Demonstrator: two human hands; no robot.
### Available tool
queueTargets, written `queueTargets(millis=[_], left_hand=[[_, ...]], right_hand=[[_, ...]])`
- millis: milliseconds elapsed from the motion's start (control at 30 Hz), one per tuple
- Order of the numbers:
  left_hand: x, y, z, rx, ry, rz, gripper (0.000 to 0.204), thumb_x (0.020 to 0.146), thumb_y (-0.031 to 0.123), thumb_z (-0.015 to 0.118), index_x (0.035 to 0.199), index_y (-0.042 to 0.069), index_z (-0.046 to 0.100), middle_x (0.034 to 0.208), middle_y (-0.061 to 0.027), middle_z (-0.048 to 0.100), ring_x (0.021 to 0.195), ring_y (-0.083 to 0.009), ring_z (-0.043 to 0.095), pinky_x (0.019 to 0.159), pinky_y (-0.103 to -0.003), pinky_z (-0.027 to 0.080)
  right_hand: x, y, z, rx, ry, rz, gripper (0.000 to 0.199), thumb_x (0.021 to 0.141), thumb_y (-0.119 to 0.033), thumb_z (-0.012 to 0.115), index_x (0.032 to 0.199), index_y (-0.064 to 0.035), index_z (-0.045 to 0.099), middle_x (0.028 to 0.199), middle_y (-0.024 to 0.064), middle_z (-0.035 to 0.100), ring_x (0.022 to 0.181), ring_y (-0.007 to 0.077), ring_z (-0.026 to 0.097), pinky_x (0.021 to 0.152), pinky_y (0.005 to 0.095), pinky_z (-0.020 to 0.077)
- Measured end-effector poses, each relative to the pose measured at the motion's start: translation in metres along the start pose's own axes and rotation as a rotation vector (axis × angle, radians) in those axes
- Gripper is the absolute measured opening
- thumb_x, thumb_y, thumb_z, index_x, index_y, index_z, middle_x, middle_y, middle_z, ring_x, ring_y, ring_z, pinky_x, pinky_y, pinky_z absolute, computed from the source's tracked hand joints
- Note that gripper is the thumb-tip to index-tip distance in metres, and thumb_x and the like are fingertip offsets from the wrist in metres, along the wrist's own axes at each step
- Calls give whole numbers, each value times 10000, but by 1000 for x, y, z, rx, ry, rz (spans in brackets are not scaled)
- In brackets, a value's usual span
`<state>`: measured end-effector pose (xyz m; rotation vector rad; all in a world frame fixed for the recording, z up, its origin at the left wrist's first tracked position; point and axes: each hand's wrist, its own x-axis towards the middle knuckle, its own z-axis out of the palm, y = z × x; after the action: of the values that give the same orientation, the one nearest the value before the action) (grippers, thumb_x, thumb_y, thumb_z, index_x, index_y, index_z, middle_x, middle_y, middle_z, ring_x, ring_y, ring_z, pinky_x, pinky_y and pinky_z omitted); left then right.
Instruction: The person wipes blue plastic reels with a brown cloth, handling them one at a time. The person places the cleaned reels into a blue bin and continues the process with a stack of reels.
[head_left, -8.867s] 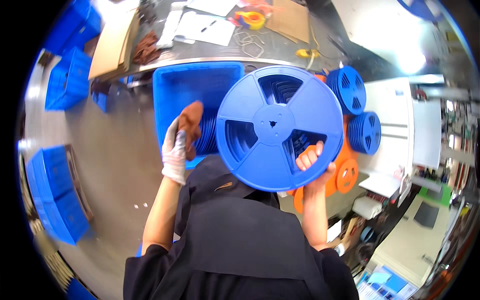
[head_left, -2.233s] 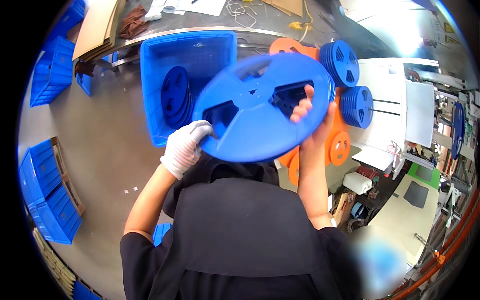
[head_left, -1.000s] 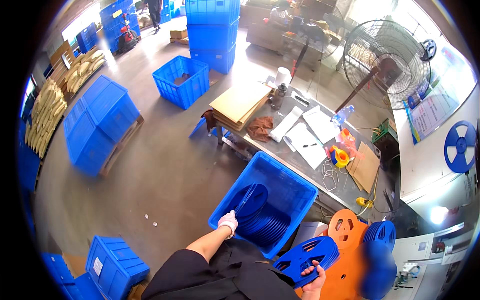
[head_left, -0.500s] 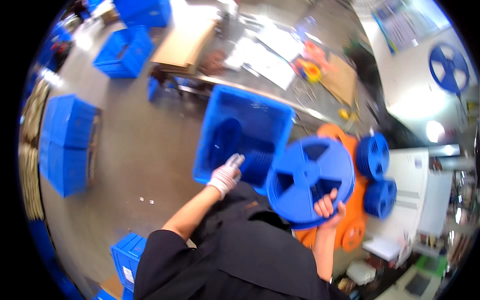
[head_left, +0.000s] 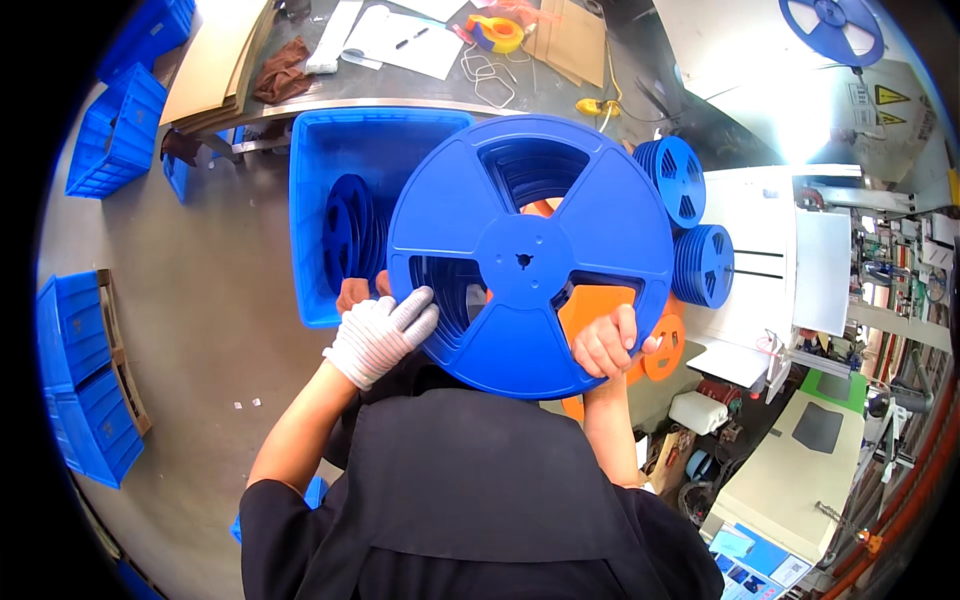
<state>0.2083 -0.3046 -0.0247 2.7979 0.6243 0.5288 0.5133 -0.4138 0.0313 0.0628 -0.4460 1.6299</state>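
A stack of large blue plastic reels (head_left: 435,235) is held up in front of my body, its round face with three cutouts toward me. My bare right hand (head_left: 607,342) grips it at the lower right, fingers curled at a cutout. At the lower left, my left hand (head_left: 385,335), in a white knitted glove, has its fingers closed over the stack's edge. Two brownish tips show just beyond the glove; I cannot tell what they are. Behind to the left stands a blue plastic bin (head_left: 303,225), with more blue reels (head_left: 350,225) on edge inside, partly covered by the held stack.
Beyond the bin, a grey workbench (head_left: 430,90) carries cardboard sheets (head_left: 215,60), papers, a tape roll (head_left: 497,33) and a brown cloth (head_left: 283,72). Small blue reel stacks (head_left: 703,265) and orange reels (head_left: 663,347) lie to the right. Blue crates (head_left: 75,330) stand on a pallet at left.
My left hand has come from the bin to the reels' edge. The stack has risen and moved left in front of me. The view has turned rightward.
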Motion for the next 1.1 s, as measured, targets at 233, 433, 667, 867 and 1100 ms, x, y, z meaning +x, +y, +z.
queueTargets(millis=[233,433,667,867,1100], left_hand=[[4,-3,-13,18,28,-13,271,708,106,587,971,139,644,1132,-40,628,642,-178,563,581,-343,481],[3,2,-12,-41,-1,-89,295,703,82,579,987,111,652,1115,-53,638,687,-211,598,621,-351,503],[-11,3,9,-650,146,-428,304,762,55,581,1062,65,629,1030,-94,656,851,-284,650,779,-347,509],[-41,-13,7,-1915,225,-1060,335,855,193,696,1130,32,595,1029,-92,636,999,-194,603,924,-328,475],[-76,-14,27,-2162,397,-1150,400,788,227,766,1099,50,588,981,-93,623,938,-217,605,883,-342,486]], right_hand=[[6,-3,-9,-7,17,8,293,920,-313,622,875,-59,483,536,-36,492,426,68,490,416,202,350],[14,-6,-13,15,12,35,280,932,-307,604,898,-66,465,549,-33,493,448,77,513,431,206,382],[49,-3,7,-359,648,10,744,892,-463,603,1400,13,341,966,93,606,881,159,595,806,339,492],[21,-7,-37,-389,1053,45,376,940,-308,557,1196,-34,576,787,19,553,716,155,554,664,312,490],[-27,-15,-40,-295,1166,-40,336,939,-261,525,1178,-28,562,698,-14,481,646,114,485,599,270,455]])
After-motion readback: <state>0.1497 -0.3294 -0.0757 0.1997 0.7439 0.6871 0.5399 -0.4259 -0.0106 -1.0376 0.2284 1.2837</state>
